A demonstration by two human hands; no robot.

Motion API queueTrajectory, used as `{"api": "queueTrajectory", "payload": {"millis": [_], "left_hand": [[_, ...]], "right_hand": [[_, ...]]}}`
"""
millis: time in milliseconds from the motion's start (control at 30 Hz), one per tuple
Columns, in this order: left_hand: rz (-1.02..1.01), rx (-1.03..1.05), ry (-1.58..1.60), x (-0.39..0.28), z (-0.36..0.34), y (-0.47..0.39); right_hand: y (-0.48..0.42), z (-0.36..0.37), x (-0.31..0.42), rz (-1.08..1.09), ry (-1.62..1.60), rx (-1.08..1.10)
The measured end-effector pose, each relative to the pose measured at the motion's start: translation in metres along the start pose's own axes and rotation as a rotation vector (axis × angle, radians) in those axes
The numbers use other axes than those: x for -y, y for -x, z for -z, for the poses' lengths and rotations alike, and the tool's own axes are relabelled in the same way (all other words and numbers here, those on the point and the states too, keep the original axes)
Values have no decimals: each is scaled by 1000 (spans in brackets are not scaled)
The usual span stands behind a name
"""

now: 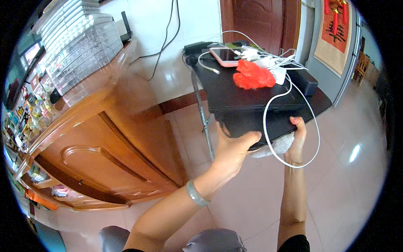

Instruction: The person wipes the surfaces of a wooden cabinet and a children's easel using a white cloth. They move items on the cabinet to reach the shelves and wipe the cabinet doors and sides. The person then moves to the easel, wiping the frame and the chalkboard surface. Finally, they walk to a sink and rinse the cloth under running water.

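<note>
My left hand grips the near left corner of a black tabletop, thumb on top, fingers hidden beneath. At its near right edge, my right hand has the thumb over the rim and a light grey cloth against the underside. A white cable loops down from the top across the edge and in front of my right wrist. On the table lie a crumpled red cloth or bag, a pink-edged phone, white chargers and a tangle of white cables.
A metal table leg stands left of the tabletop. A wooden cabinet fills the left side, with stacked clear plastic boxes on it. A black box-shaped item sits at the table's right. Black cables hang along the wall; a red-brown door is behind.
</note>
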State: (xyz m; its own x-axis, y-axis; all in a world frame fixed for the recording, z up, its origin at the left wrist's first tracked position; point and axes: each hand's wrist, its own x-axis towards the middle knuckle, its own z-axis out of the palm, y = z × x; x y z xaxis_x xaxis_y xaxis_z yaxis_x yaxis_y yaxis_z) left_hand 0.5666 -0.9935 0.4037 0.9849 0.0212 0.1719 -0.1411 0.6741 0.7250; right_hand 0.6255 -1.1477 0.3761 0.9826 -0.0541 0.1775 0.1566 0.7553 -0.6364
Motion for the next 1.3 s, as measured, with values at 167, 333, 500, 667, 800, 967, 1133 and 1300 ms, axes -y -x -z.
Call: {"api": "queueTrajectory", "payload": {"millis": [167,333,500,667,800,967,1133,1300], "left_hand": [[-46,93,9,36,-16,-30],[-98,95,-10,50,-30,-40],[155,74,55,25,-15,-24],[78,207,-537,-29,55,47],[-664,571,-1346,-131,108,84],[-1500,107,-1732,-218,72,103],[-782,-68,-2415,-277,79,101],[-572,-106,-2605,-258,53,67]], "right_hand": [[-14,20,25,75,98,-53],[-24,29,37,163,152,-36],[-13,31,14,209,109,-187],[68,96,-66,14,235,-243],[83,36,-117,-18,153,-332],[39,-104,-139,67,-97,-223],[38,-97,-119,-51,-153,-565],[86,-12,-149,-300,-162,-697]]}}
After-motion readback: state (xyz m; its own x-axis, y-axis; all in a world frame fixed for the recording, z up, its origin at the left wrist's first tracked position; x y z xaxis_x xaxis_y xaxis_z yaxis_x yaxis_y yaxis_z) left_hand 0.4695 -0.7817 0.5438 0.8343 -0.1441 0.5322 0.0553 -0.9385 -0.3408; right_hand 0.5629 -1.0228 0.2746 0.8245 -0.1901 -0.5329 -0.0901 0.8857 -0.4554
